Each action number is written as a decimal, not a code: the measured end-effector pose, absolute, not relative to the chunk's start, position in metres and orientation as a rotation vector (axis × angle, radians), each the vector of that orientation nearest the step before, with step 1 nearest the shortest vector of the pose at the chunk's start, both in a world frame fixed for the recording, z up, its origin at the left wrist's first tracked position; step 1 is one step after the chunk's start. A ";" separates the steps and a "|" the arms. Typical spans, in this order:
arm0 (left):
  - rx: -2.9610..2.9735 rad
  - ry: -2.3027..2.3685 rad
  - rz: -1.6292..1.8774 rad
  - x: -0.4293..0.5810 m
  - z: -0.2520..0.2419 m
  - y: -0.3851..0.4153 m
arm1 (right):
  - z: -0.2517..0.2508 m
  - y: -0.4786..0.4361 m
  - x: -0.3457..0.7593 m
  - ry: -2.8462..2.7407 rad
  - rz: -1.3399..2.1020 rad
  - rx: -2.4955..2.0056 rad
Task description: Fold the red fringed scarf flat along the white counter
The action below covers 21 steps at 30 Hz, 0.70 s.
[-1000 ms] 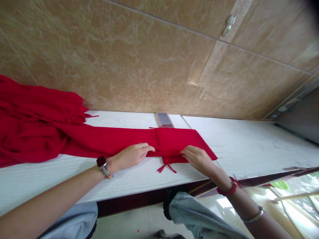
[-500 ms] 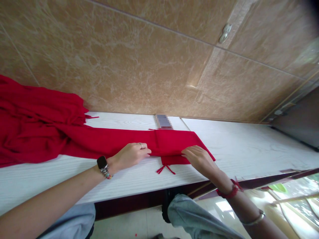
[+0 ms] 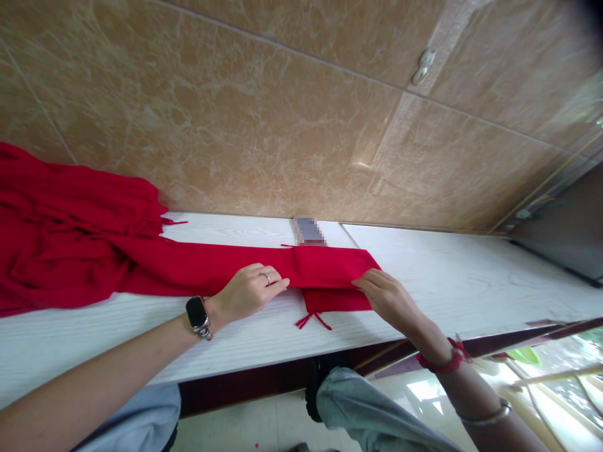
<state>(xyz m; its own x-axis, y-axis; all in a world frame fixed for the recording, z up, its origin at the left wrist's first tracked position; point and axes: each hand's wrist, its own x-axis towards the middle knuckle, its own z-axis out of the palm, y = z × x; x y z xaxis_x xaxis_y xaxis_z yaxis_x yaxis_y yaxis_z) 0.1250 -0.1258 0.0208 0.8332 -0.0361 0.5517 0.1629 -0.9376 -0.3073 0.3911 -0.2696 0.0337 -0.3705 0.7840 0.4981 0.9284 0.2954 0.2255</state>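
A long red scarf (image 3: 332,267) lies across the white table, its right end folded over in layers. Below the upper layer's near edge a lower layer shows, with thin red tassels (image 3: 313,321) at its left corner. My left hand (image 3: 252,290), with a ring and a watch, is closed on that near edge left of the fold. Further right, my right hand (image 3: 391,301) pinches the same edge close to the scarf's right end. Leftward the scarf runs into a loose, rumpled heap of red fabric (image 3: 61,235).
The white table (image 3: 254,333) stands against a brown marbled wall (image 3: 226,119). A small blurred rectangular object (image 3: 309,230) lies behind the scarf, by the wall. At the far right is a dark grey panel (image 3: 560,220). My legs are below the table's front edge.
Both hands have lifted the upper layer's near edge slightly and moved it away from me, so more of the lower layer shows. My right hand has shifted a little right.
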 end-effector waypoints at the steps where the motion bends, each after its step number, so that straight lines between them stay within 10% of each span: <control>1: -2.695 -0.082 -0.784 0.125 0.023 -0.126 | 0.037 -0.271 0.391 -2.299 -0.694 -1.559; 21: -3.124 0.117 -0.377 0.152 0.024 -0.153 | 0.034 -0.268 0.395 -2.502 -0.122 -1.646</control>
